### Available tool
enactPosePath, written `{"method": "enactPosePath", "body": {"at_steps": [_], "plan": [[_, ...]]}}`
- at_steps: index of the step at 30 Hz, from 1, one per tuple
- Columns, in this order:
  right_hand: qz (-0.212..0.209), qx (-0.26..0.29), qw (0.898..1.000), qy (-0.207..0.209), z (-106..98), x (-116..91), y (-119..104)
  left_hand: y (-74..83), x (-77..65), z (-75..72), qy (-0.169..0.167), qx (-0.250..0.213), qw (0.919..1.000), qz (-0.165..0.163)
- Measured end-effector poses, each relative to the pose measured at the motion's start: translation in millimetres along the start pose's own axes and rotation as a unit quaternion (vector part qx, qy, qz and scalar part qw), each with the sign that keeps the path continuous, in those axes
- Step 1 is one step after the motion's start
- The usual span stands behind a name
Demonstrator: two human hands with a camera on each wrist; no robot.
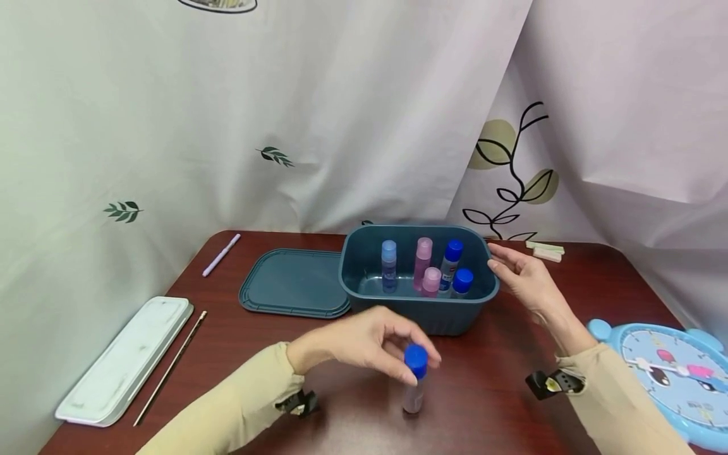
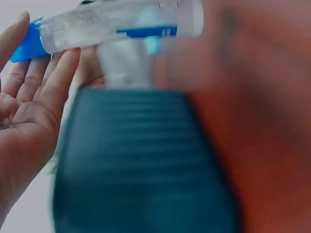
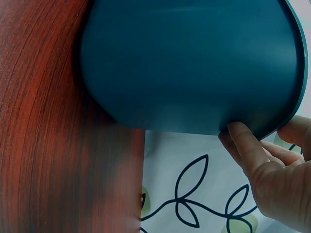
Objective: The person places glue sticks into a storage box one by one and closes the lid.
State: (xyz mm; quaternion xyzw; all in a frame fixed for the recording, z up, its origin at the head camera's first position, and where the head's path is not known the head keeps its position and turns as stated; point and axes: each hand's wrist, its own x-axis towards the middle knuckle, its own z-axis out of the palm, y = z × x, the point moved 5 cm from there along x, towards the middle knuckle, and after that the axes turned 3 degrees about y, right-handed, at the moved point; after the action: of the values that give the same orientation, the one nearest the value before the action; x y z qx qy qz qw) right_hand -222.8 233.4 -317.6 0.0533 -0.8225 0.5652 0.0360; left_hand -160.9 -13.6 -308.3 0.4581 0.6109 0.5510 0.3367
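My left hand (image 1: 372, 341) pinches the blue cap of a glue stick (image 1: 413, 401), a clear tube held upright just over or on the tabletop; contact with the table is unclear. The left wrist view shows the same glue stick (image 2: 121, 24) with a blue label band. A dark teal plastic box (image 1: 418, 309) stands behind it, with several pink-capped and blue-capped tubes (image 1: 423, 256) inside. At the box's right end, my right hand (image 1: 526, 278) touches rim and outer wall, fingers fairly straight. In the right wrist view, fingertips (image 3: 238, 128) rest on the outer wall.
A teal lid (image 1: 296, 281) lies left of the box. Farther left are a purple pen (image 1: 220, 256), a white case (image 1: 127, 360) and a thin rod (image 1: 170, 370). On the right are a blue clock (image 1: 671, 373) and small pale blocks (image 1: 546, 251). White cloth hangs behind the table.
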Motion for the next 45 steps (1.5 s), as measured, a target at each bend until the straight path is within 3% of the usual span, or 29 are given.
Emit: {"method": "enactPosePath", "body": {"at_steps": [4,9,12,16,22,28,38,45], "plan": [[0.001,-0.001,1.000,0.001,-0.8,0.0,0.0,42.5,-4.2,-28.6,0.055,0.000,0.9964,0.064],[0.001,-0.001,1.000,0.002,-1.0,0.2,0.1,85.8,-13.2,-72.7,0.156,0.011,0.9807,0.117],[0.001,0.002,1.000,0.000,-0.4,0.3,0.4,92.1,-15.2,-96.3,0.218,0.021,0.9693,0.111],[0.002,0.007,1.000,-0.001,0.7,-0.1,0.9,74.8,-10.2,-117.1,0.253,0.019,0.9640,0.081],[0.002,0.006,1.000,0.002,1.7,0.2,1.0,29.1,4.9,-127.6,0.229,0.048,0.9723,0.009],[0.005,0.005,1.000,0.002,2.0,0.8,0.8,-1.4,15.7,-129.4,0.198,0.108,0.9711,-0.078],[0.014,-0.015,1.000,0.008,0.6,-1.0,1.5,-10.0,26.9,-123.7,0.128,0.162,0.9712,-0.119],[0.008,-0.011,1.000,0.005,0.8,-0.8,0.2,-13.7,29.9,-117.7,0.102,0.186,0.9666,-0.143]]}}
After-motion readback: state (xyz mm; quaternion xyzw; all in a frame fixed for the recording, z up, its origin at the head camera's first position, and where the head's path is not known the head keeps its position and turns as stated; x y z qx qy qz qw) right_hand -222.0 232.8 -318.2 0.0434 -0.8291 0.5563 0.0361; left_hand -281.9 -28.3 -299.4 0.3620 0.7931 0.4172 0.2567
